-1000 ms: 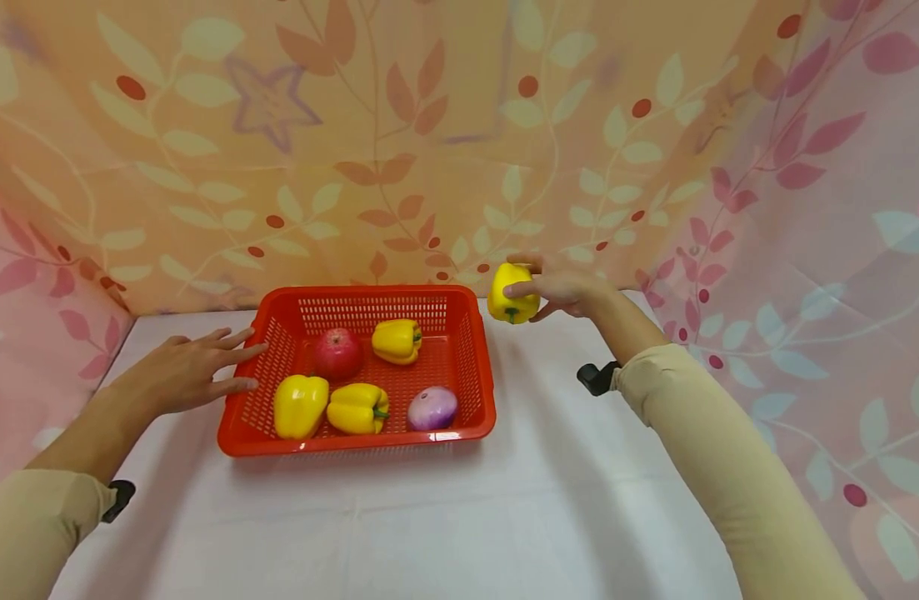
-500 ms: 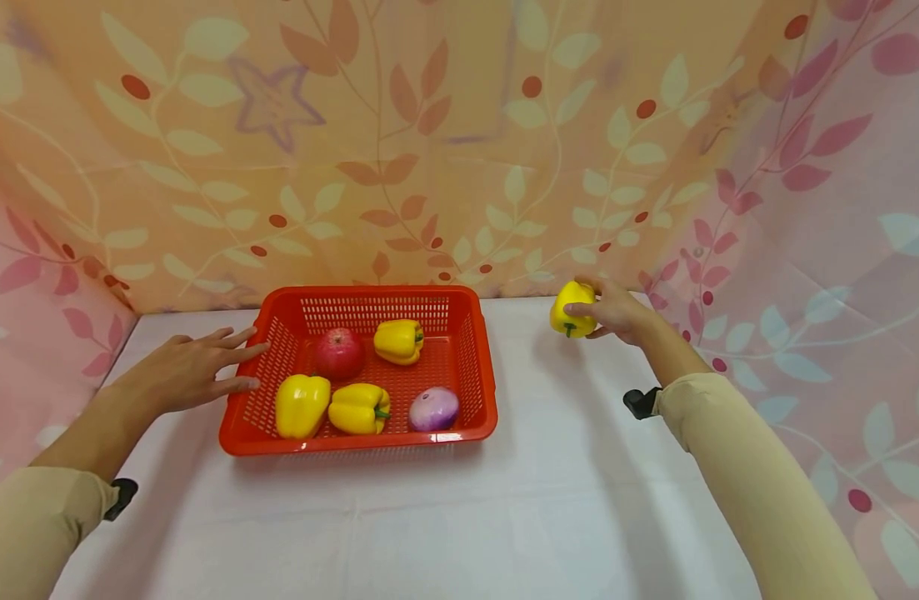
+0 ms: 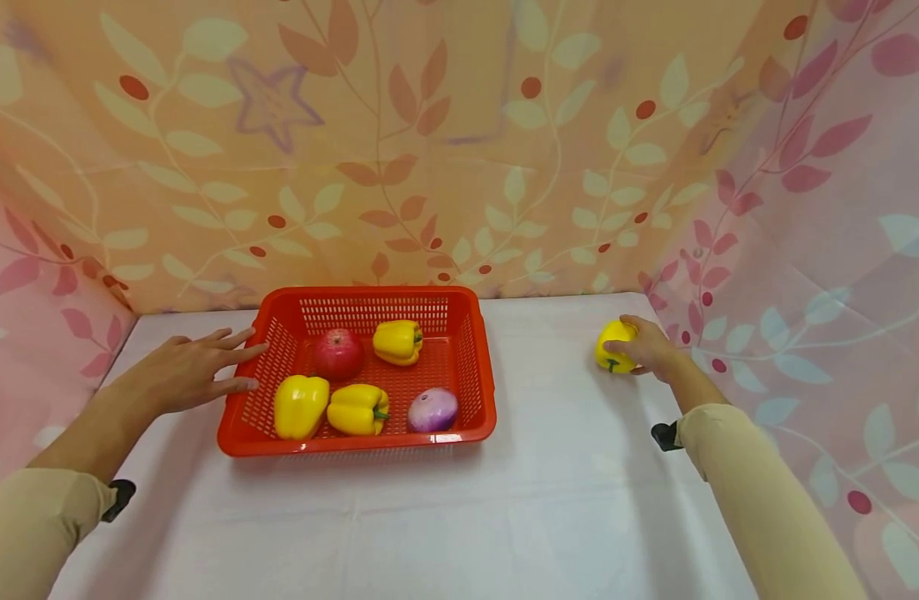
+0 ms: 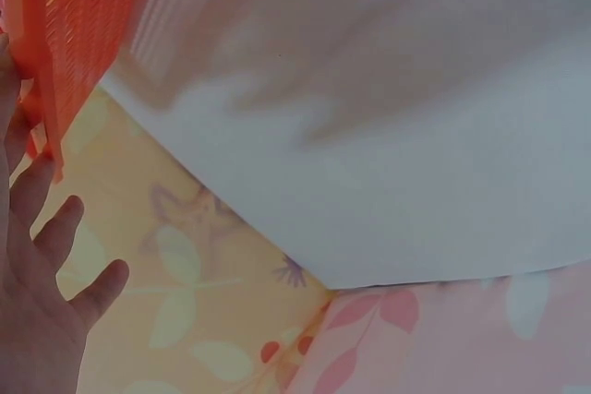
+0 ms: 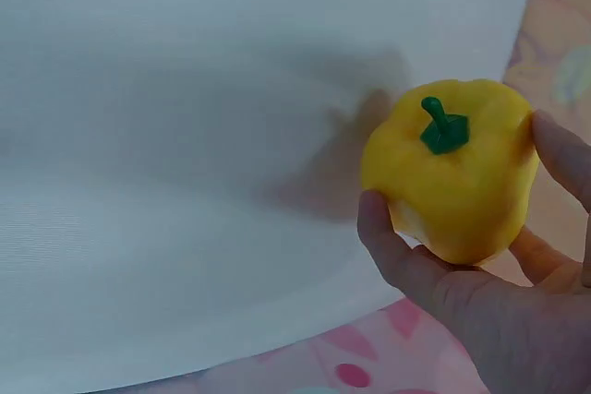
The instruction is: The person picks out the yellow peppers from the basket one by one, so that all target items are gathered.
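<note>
Gripping the yellow pepper (image 5: pixel 457 182) in the right hand (image 3: pixel 650 347), lowered since a second ago, at three o'clock from the red basket (image 3: pixel 365 292), so seemingly separated but not yet released; perhaps touching the table (image 3: pixel 549 508), hard to tell; spreading the left hand (image 3: pixel 185 371) at the basket's nine-o'clock edge

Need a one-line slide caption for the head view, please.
Right grip holding one yellow pepper; left grip at a basket of three more peppers, a pomegranate and an onion.
</note>
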